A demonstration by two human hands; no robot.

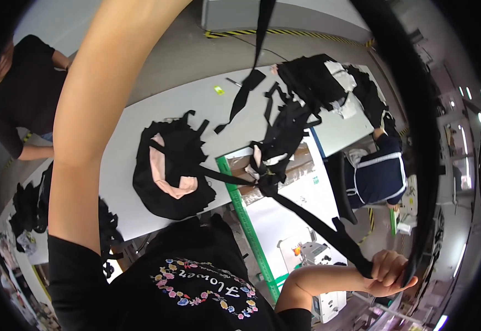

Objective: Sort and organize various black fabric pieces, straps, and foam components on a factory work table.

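My right hand (389, 273) is closed in a fist around a black webbing strap (320, 229). From the fist the strap slants up and left to a tangle of black straps and fabric (287, 129) on the table. A broad dark band (425, 138) curves from the top edge down to the same fist. My left arm (91, 127) is raised and leaves the picture at the top, so its hand is hidden. Another black strap (243, 102) hangs from the top edge, in front of the table. Left of the tangle lies a black fabric piece with a pink strip (158, 171).
Black bags (312, 80) are piled at the table's far right. A green-edged board (240, 215) crosses the near side, beside a white machine (315, 254). One person in black (28, 99) stands left; another in navy (381, 176) is at the right. More black pieces (28, 207) lie left.
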